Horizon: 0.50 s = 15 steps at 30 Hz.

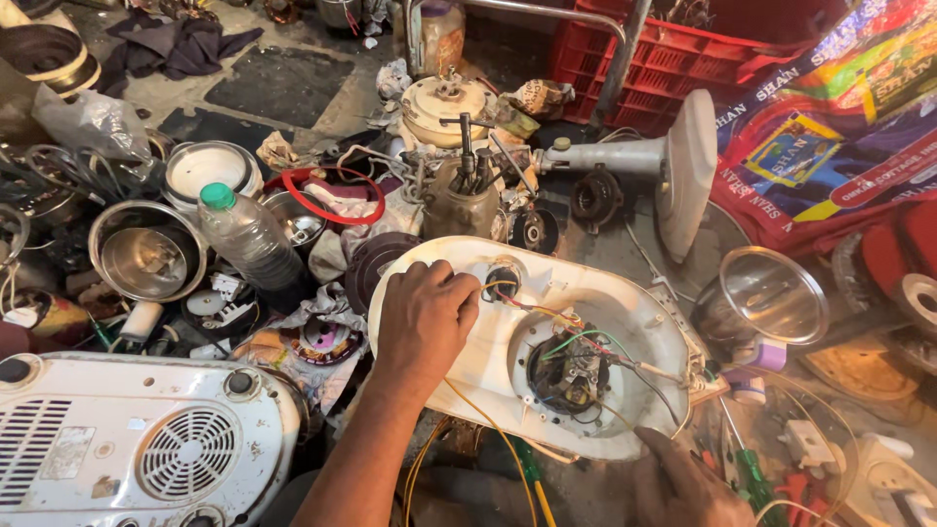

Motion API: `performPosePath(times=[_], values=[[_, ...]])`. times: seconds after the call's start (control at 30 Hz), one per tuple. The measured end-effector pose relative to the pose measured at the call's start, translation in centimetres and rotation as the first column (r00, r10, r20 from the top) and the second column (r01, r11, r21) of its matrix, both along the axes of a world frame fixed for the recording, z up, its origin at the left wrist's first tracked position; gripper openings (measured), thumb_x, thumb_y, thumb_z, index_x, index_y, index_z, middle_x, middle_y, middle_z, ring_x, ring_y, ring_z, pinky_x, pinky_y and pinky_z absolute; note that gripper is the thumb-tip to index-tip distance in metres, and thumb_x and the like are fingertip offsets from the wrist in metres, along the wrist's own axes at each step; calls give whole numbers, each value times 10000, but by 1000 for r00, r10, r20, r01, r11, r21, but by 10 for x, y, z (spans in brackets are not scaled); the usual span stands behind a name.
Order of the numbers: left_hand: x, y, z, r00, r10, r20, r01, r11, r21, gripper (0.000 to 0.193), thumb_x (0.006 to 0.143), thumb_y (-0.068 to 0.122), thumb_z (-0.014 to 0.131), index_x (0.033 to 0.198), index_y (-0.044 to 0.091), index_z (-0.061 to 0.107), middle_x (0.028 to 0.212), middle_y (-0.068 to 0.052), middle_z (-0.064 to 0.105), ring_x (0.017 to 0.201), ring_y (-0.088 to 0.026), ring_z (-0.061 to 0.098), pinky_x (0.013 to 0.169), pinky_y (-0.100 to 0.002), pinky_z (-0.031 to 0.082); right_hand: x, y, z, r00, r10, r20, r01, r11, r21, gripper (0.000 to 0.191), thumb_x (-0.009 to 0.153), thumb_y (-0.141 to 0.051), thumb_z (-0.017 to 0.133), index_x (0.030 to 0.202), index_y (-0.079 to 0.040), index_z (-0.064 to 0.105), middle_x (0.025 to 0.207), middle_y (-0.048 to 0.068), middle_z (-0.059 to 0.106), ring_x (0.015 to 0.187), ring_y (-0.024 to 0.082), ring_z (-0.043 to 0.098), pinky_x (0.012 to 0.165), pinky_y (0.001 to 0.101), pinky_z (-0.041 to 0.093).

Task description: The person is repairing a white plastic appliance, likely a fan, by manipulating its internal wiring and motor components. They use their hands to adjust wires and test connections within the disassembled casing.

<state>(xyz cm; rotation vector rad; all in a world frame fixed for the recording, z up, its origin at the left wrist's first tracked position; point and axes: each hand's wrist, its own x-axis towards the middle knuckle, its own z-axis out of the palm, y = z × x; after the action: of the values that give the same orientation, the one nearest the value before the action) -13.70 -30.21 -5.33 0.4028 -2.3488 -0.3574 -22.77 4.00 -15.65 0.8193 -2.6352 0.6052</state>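
A person's left hand (422, 314) rests knuckles-up on an overturned white plastic oval appliance housing (488, 361) lying at the centre of a crowded repair floor, its fingers (451, 285) curled loosely onto the shell beside a small round hole and grasping nothing. The right hand (688, 483) presses on the housing's near right rim at the bottom of the view; whether its fingers are clenched cannot be told. Inside the housing's round opening sits a dark motor block (571, 376) fed by red, green and yellow wires (547, 317), and a long yellow lead (498, 434) trails off the near edge. Just left of the housing stands a clear plastic bottle with a green cap (249, 239), with shiny steel bowls (146, 256) beyond it and a second steel bowl (771, 293) on the right. A white vented appliance base with round grille (146, 444) fills the lower left corner. Behind the housing stand a brass-coloured motor can (459, 200) and a grey-white fan stand lying on its side (644, 166). At upper right a red plastic crate (673, 59) sits behind a glossy woven sack printed in red, blue, yellow and green (830, 137), bearing a square blue-and-yellow label.
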Motion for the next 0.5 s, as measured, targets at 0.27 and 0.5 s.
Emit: performPosePath(times=[0.27, 0.5], values=[[3, -1, 1, 999, -24, 24, 23, 999, 25, 81, 800, 141, 769, 871, 126, 733, 841, -41, 641, 842, -270, 601, 757, -443, 453, 4, -3, 7, 997, -49, 67, 46, 998, 47, 306, 813, -289, 749, 1117, -294, 784, 884, 67, 788, 749, 229, 772, 673, 387, 613], [3, 0, 0, 999, -23, 36, 21, 999, 33, 96, 820, 143, 771, 908, 114, 748, 859, -40, 655, 843, -261, 602, 757, -437, 454, 8, -7, 15, 997, -41, 68, 40, 999, 6, 317, 802, -243, 709, 1107, -280, 785, 893, 60, 791, 736, 212, 773, 674, 372, 617]])
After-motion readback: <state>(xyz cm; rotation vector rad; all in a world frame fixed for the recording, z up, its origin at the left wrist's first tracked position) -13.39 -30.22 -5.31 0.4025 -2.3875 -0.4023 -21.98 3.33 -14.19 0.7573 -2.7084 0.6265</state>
